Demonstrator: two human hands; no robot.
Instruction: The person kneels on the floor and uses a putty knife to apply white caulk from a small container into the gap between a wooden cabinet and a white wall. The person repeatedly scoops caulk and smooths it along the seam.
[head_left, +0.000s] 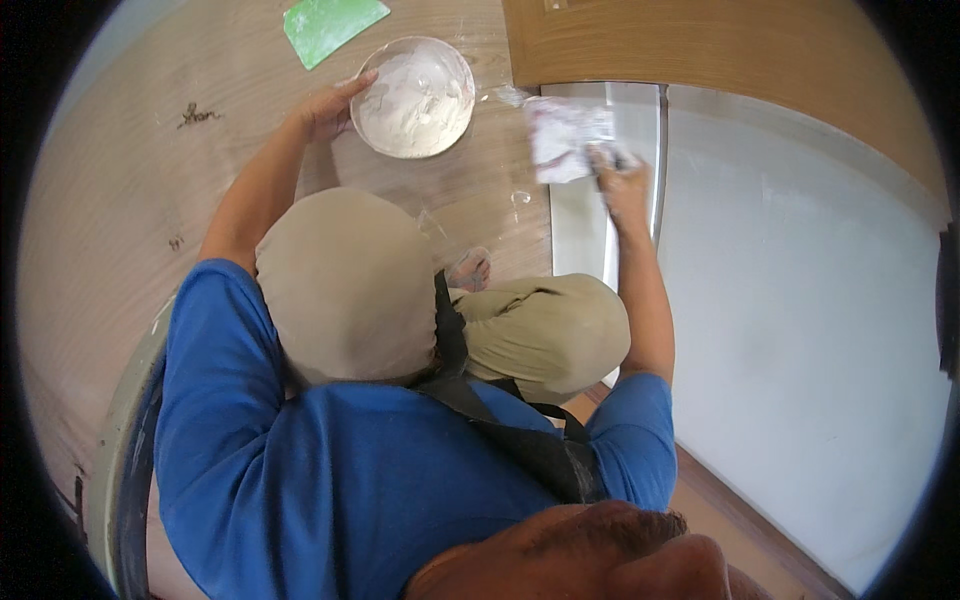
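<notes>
My left hand (332, 108) grips the rim of a round bowl (366, 128) at its left side, thumb over the edge. White, paste-like filler (415, 100) lies inside the bowl, lumpy toward the middle. To the right, my right hand (625, 183) is closed round the handle of a wide, flat putty knife (570, 138). White filler smears cover its blade, which is slightly blurred. The blade is over the narrow white strip at the edge of the white panel; whether it touches cannot be told.
A green flat plastic sheet (335, 28), dusted white, lies beyond the bowl on the wood-patterned floor (120, 260). At right are a large white panel (800, 270) and a brown wooden board (720, 50). My bent knees (350, 280) rise between my arms. White specks dot the floor.
</notes>
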